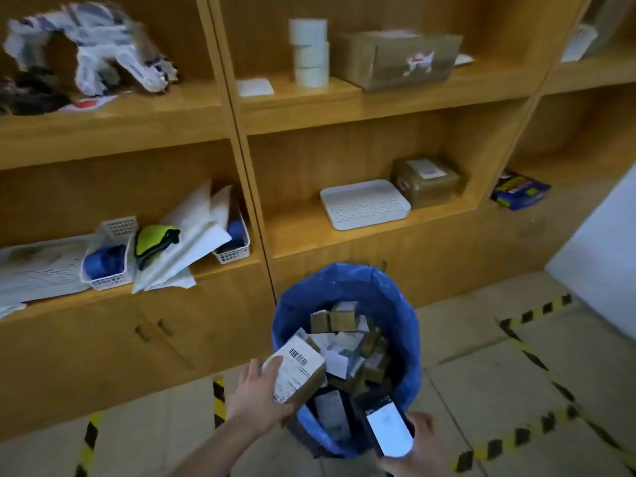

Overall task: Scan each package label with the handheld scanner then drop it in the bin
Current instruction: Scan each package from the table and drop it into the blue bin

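Left hand point(256, 395) grips the package point(303, 368) by its end over the bin point(409, 333) (looks light, stiff cardboard), right hand point(426, 447) clutches the scanner point(389, 432).

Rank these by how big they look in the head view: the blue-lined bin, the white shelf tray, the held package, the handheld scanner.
1. blue-lined bin
2. white shelf tray
3. held package and handheld scanner: these look about alike, so they are not ranked. Both are nearer the camera than the tray, so true sizes may differ.
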